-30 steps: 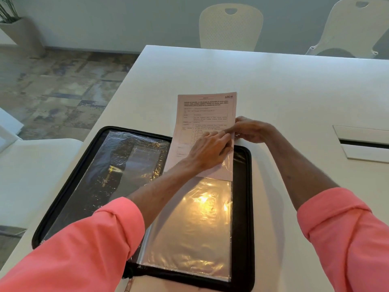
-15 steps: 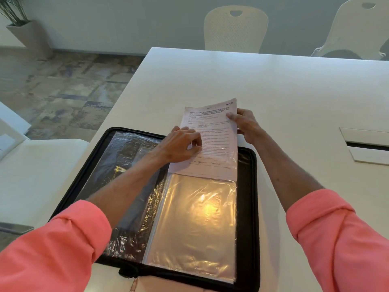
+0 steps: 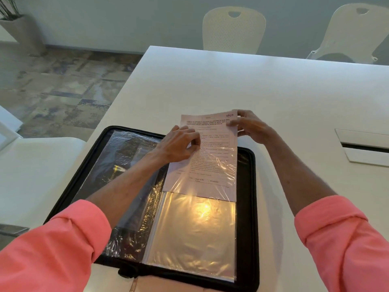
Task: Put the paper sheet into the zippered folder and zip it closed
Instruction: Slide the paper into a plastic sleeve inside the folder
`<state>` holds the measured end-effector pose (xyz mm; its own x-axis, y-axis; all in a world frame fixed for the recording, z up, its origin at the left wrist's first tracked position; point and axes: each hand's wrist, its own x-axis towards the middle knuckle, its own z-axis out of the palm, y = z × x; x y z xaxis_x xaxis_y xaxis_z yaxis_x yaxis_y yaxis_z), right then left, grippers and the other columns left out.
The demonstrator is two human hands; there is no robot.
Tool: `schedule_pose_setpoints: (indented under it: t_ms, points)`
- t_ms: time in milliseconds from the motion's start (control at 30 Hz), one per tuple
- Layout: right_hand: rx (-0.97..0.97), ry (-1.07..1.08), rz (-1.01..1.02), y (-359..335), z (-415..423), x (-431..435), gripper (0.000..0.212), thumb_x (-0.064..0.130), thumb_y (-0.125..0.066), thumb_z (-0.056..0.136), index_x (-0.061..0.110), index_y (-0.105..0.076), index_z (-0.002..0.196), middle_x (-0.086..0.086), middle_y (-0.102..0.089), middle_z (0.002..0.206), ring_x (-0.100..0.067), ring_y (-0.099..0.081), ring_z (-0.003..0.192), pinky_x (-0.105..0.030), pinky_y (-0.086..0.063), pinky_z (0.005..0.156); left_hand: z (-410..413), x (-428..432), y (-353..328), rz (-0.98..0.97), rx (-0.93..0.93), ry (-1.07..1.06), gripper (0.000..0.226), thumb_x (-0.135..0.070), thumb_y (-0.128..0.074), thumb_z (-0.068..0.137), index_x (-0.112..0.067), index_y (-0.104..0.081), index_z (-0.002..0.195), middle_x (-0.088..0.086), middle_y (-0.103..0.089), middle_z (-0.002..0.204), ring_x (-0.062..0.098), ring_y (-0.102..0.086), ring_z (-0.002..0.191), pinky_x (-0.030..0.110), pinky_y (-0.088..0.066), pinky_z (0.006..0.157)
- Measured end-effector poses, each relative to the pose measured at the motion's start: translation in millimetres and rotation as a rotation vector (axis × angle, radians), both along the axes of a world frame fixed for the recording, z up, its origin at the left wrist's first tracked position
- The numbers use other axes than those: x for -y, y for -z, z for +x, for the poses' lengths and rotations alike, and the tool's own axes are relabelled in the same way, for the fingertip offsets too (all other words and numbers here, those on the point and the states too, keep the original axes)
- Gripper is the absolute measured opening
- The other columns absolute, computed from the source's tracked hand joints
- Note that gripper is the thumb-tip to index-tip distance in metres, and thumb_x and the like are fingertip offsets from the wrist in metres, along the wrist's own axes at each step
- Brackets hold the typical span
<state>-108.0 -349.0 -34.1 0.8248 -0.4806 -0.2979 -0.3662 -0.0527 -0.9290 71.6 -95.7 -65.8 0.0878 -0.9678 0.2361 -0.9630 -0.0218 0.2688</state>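
Observation:
A black zippered folder (image 3: 246,207) lies open on the white table, with clear plastic sleeves inside. A printed pinkish paper sheet (image 3: 212,161) sits partly inside the right-hand sleeve (image 3: 195,234), its top part sticking out past the folder's far edge. My left hand (image 3: 179,144) pinches the sleeve's opening at the sheet's left side. My right hand (image 3: 250,126) pinches the sheet's top right corner.
The white table (image 3: 273,87) stretches ahead, with a cable hatch (image 3: 364,147) at the right. Two pale chairs (image 3: 233,30) stand at the far edge. A white seat (image 3: 31,169) is left of the table, and a planter (image 3: 19,32) stands on the floor.
The sheet has slid further down into the sleeve. My left hand moved from its right side to its left edge; my right hand moved up to the top right corner.

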Motion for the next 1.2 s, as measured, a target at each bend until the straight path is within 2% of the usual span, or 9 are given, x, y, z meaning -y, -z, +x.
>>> schedule_pose_setpoints:
  t_ms: [133, 233, 400, 567, 667, 767, 967, 1100, 1200]
  points:
    - [0.06, 0.127, -0.17, -1, 15, -11, 0.027, 0.014, -0.075, 0.099, 0.006, -0.074, 0.126, -0.013, -0.076, 0.112, -0.025, -0.073, 0.094, -0.039, -0.064, 0.078, -4, -1, -1, -0.004, 0.024, -0.017, 0.011, -0.032, -0.069, 0.099, -0.022, -0.068, 0.103, -0.004, -0.071, 0.118, 0.015, -0.061, 0.106, 0.034, -0.048, 0.092]
    - [0.034, 0.057, -0.222, -5, 17, -14, 0.023, 0.005, -0.073, 0.096, 0.003, -0.081, 0.118, -0.019, -0.079, 0.108, -0.025, -0.072, 0.09, -0.044, -0.059, 0.076, -6, -2, -2, -0.007, 0.04, -0.062, 0.014, -0.035, -0.069, 0.099, -0.023, -0.07, 0.105, -0.002, -0.062, 0.139, 0.018, -0.056, 0.124, 0.039, -0.047, 0.101]
    - [-0.092, -0.164, -0.219, -21, 5, -21, 0.026, 0.001, -0.074, 0.093, 0.008, -0.083, 0.116, -0.021, -0.081, 0.11, -0.025, -0.074, 0.09, -0.036, -0.063, 0.075, -8, -6, -4, 0.012, -0.02, -0.095, 0.012, -0.032, -0.069, 0.099, -0.022, -0.067, 0.105, 0.001, -0.051, 0.154, 0.022, -0.049, 0.141, 0.047, -0.042, 0.113]
    - [-0.127, -0.283, -0.29, -32, -2, -35, 0.033, -0.003, -0.067, 0.09, 0.013, -0.085, 0.113, -0.019, -0.08, 0.106, -0.015, -0.071, 0.086, -0.027, -0.056, 0.074, -16, -6, -9, -0.023, -0.025, -0.08, 0.022, -0.03, -0.065, 0.103, -0.015, -0.068, 0.119, 0.007, -0.054, 0.151, 0.025, -0.055, 0.138, 0.051, -0.048, 0.114]
    - [-0.116, -0.32, -0.361, -38, -2, -44, 0.039, 0.001, -0.066, 0.085, 0.015, -0.083, 0.117, -0.015, -0.079, 0.1, -0.01, -0.068, 0.083, -0.021, -0.054, 0.075, -19, -6, -12, -0.045, -0.024, -0.064, 0.029, -0.03, -0.063, 0.104, -0.012, -0.067, 0.126, 0.009, -0.056, 0.145, 0.024, -0.061, 0.126, 0.044, -0.05, 0.111]
    - [-0.15, -0.34, -0.448, -42, -1, -52, 0.039, 0.002, -0.064, 0.087, 0.016, -0.075, 0.122, -0.013, -0.078, 0.099, -0.017, -0.07, 0.086, -0.031, -0.058, 0.08, -18, -7, -14, -0.074, 0.007, -0.063, 0.023, -0.029, -0.063, 0.105, -0.01, -0.067, 0.118, 0.007, -0.061, 0.134, 0.02, -0.064, 0.113, 0.041, -0.054, 0.104]
    - [-0.159, -0.295, -0.625, -39, -3, -74, 0.012, 0.016, -0.067, 0.099, 0.021, -0.067, 0.11, -0.004, -0.079, 0.095, -0.022, -0.074, 0.084, -0.044, -0.063, 0.082, -18, -9, -16, -0.109, 0.04, -0.032, 0.019, -0.028, -0.063, 0.104, -0.011, -0.066, 0.114, 0.005, -0.064, 0.128, 0.019, -0.065, 0.104, 0.04, -0.054, 0.1]
    - [-0.178, -0.263, -0.711, -38, -4, -88, 0.017, 0.018, -0.064, 0.097, 0.026, -0.062, 0.112, 0.001, -0.077, 0.094, -0.026, -0.076, 0.084, -0.041, -0.063, 0.076, -18, -10, -16, -0.107, 0.041, -0.02, 0.022, -0.028, -0.063, 0.103, -0.009, -0.068, 0.115, 0.007, -0.06, 0.135, 0.021, -0.067, 0.102, 0.04, -0.054, 0.097]
    - [-0.2, -0.265, -0.767, -34, -6, -94, 0.014, 0.016, -0.067, 0.095, 0.025, -0.068, 0.105, 0.009, -0.075, 0.093, -0.015, -0.073, 0.083, -0.036, -0.059, 0.077, -19, -9, -16, -0.093, 0.023, -0.01, 0.018, -0.024, -0.062, 0.105, -0.009, -0.067, 0.112, 0.007, -0.064, 0.121, 0.018, -0.065, 0.09, 0.039, -0.055, 0.094]
